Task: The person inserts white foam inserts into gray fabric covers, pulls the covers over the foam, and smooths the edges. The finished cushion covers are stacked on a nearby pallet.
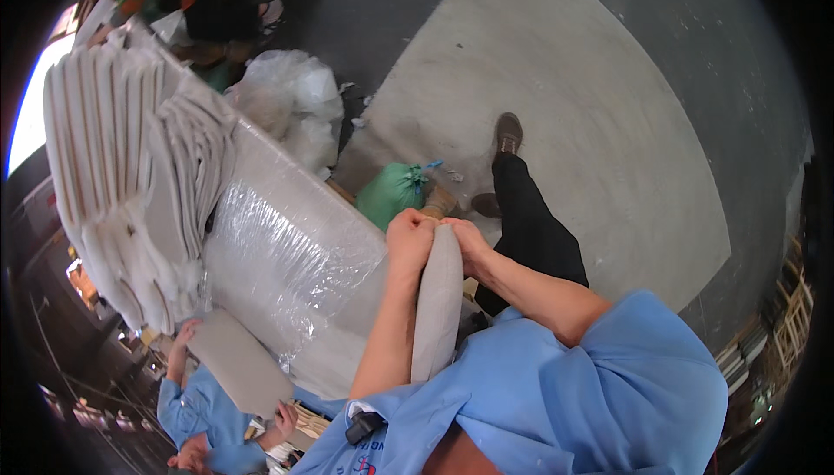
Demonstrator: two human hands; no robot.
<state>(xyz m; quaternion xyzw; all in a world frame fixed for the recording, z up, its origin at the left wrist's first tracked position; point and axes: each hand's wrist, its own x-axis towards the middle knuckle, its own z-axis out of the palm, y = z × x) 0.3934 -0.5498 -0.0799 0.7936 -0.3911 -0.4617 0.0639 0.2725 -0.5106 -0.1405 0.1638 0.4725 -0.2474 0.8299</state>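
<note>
A light grey fabric cushion (441,297) stands on edge in front of my body, its near end against my blue shirt. My left hand (411,239) and my right hand (467,242) meet at its far end, one on either side. Both hands are closed there, with fingertips pinching the cushion's edge. What exactly lies between the fingertips is too small to make out. Left of my left forearm is a table (295,249) covered in shiny clear plastic film.
Stacked pale cushion covers (113,162) fill the table's far left end. A co-worker (208,414) at lower left holds a flat beige cushion (241,362). Beyond my hands, a green sack (391,195) and clear plastic bags (295,97) lie on the floor beside the table.
</note>
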